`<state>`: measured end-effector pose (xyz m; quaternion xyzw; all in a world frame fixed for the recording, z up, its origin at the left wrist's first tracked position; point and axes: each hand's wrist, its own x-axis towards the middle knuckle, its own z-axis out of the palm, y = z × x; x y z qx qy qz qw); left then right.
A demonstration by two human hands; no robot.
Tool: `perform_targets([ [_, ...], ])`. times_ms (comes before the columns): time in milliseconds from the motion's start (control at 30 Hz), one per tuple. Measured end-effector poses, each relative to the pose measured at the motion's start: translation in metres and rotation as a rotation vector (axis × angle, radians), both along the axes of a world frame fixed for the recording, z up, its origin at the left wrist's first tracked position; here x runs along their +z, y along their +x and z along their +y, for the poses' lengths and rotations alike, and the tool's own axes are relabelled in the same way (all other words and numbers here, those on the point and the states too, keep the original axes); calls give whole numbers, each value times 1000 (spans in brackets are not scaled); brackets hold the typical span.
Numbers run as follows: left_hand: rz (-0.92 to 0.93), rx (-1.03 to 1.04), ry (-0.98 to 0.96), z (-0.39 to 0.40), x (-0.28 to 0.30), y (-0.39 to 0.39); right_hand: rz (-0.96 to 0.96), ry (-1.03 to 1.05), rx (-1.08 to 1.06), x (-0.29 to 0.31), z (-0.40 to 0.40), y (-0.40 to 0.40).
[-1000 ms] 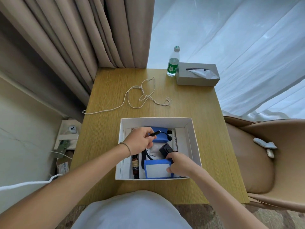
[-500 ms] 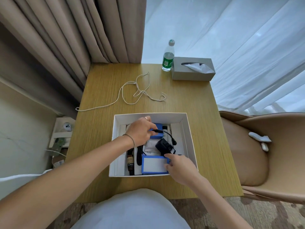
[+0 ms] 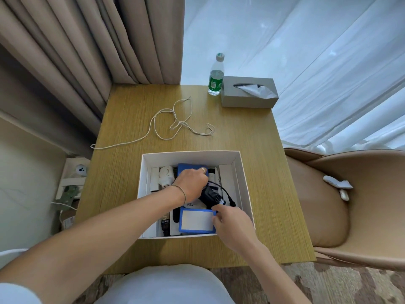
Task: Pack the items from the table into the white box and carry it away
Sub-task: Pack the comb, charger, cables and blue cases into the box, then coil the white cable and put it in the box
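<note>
white box (image 3: 245,185) (light, stiff card; lift by both side walls): left hand (image 3: 192,183) grip hidden; right hand (image 3: 232,224) pinching blue-framed card (image 3: 196,220).

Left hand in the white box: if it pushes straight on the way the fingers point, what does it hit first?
Likely the blue rectangular block under the left hand's fingertips, then the white cardboard box's far wall. Depth is unclear from this view.
</note>
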<state>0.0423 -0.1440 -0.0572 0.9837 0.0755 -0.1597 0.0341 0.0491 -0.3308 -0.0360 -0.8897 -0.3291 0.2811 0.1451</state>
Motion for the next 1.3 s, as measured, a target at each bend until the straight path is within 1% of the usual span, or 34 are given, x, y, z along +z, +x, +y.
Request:
perform_targets([
  [67, -35, 41, -114, 2, -3, -6, 1, 74, -38, 2, 0, 1],
  [200, -160, 144, -425, 16, 3, -31, -4, 216, -98, 14, 8, 5],
  [333, -308, 243, -578, 41, 26, -54, -32, 338, -139, 32, 33, 15],
  [433, -389, 323, -638, 66, 48, -67, -20, 401, -157, 47, 65, 22],
  [500, -427, 392, -645, 88, 59, -73, -2, 424, -142, 56, 91, 25],
  [667, -497, 612, -585, 140, 69, -88, -15, 451, -53, 67, 152, 24],
  [833, -458, 791, -495, 182, 61, -104, -151, 365, 56, 68, 204, 26],
  [967, -380, 828, -455, 211, 51, -106, -157, 286, 83, 67, 239, 25],
  [1133, -276, 785, -375, 240, 31, -90, -161, 224, 56, 59, 263, 23],
  [1233, -214, 773, -378, 250, 11, -71, -156, 180, 45, 50, 271, 26],
  [1300, -190, 798, -416, 256, -5, -57, -129, 171, 22, 43, 275, 27],
])
